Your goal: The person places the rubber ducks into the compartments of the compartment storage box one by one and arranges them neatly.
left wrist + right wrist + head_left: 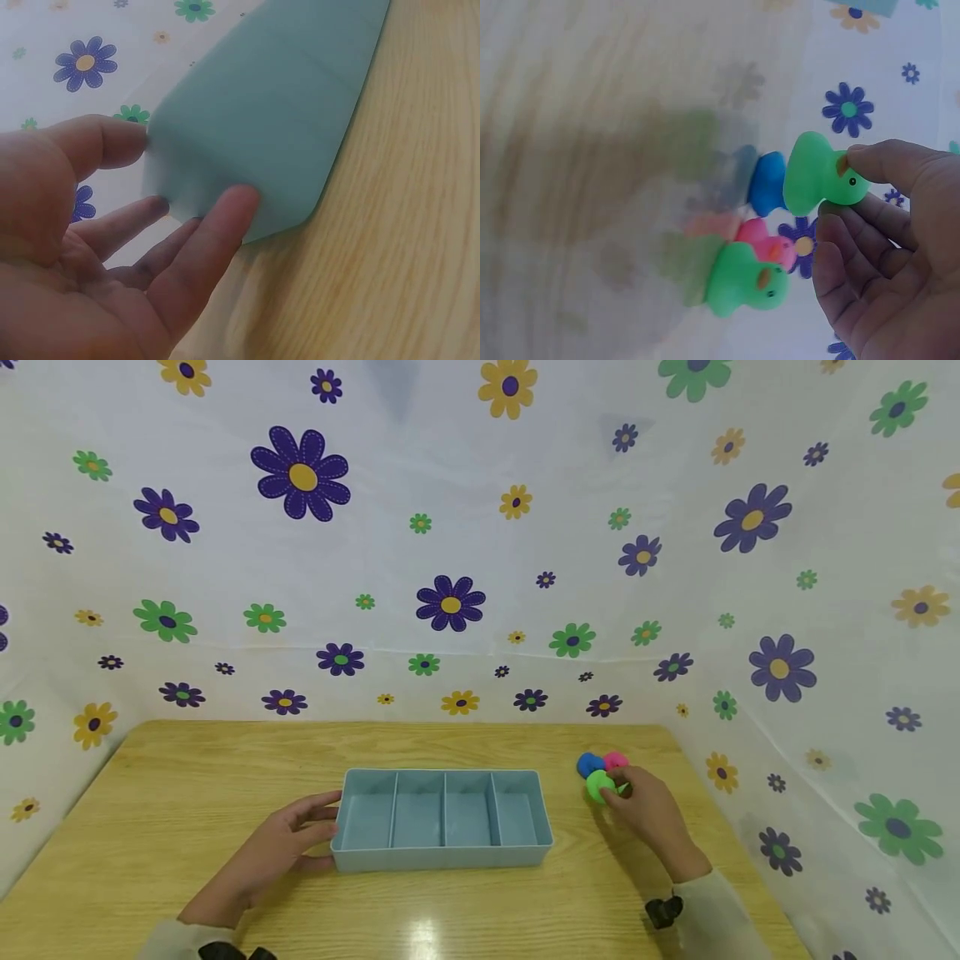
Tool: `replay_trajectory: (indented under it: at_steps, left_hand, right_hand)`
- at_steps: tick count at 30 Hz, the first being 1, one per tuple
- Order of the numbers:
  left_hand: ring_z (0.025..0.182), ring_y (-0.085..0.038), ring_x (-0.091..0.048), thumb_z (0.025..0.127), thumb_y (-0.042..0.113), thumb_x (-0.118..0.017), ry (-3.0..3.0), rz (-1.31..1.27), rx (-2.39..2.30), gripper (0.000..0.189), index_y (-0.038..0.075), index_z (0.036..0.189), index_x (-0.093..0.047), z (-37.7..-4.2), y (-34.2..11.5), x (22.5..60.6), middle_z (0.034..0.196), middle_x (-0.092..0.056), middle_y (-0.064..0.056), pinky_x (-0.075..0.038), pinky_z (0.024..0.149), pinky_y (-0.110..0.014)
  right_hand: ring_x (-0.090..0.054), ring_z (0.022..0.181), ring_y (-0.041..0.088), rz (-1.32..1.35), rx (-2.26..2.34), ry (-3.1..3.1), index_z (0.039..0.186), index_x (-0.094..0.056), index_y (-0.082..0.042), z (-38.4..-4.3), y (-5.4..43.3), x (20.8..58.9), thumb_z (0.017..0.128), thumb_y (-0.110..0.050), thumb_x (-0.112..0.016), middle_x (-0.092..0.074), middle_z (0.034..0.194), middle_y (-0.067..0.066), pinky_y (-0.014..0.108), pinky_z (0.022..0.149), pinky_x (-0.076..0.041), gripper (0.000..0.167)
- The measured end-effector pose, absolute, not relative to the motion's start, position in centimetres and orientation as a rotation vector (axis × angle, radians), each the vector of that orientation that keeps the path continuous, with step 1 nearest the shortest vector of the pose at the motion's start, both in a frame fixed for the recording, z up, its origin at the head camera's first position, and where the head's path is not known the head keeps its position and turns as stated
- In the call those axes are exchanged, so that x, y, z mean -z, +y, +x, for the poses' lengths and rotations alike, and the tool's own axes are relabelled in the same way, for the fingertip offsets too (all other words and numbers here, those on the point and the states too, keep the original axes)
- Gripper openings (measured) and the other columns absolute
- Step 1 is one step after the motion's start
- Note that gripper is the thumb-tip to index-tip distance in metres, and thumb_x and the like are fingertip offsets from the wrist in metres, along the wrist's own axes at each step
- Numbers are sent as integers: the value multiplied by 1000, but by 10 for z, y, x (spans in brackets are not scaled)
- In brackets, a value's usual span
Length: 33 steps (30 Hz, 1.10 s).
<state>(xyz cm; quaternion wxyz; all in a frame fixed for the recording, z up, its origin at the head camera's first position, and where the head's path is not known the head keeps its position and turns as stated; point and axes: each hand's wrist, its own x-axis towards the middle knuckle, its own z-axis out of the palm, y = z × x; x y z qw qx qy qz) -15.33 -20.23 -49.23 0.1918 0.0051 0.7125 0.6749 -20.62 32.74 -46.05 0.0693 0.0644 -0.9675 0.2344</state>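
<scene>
A green rubber duck (808, 176) is pinched between thumb and fingertips of my right hand (647, 806), lifted over the right side of the table. Close by it are a blue toy (588, 765), a pink duck (757, 241) and a second green duck (735, 281), which my fingers mostly cover in the head view. My left hand (273, 847) touches the left end of a blue-grey tray (442, 858) with extended fingers. In the left wrist view its fingertips lie along the tray's end wall (225, 150).
The tray has several side-by-side compartments with nothing in them, split by thin dividers (444, 810). It stands mid-table on a light wooden top (247, 760). A white cloth (390, 552) printed with flowers hangs behind and along both sides.
</scene>
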Motion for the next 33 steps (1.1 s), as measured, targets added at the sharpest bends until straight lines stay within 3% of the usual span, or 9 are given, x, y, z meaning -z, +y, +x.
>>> replay_trajectory:
  at_steps: [14,33]
  left_hand:
    - [127,-39,-58,104,15,-62,2074,-68,-1892,58,5,158,-40,-151,-195,490,149,-48,-28,-63,86,-49]
    - [122,-37,-61,102,10,-62,2077,-65,-1933,57,4,155,-43,-147,-187,482,145,-51,-27,-63,83,-49]
  right_hand:
    - [-64,85,18,339,-756,-2841,121,-71,-1,-196,280,419,95,-16,-76,-71,106,8,35,70,-55,30]
    - [-61,84,13,549,-969,-2759,117,-75,-10,-187,217,396,92,-16,-80,-72,106,0,33,74,-58,27]
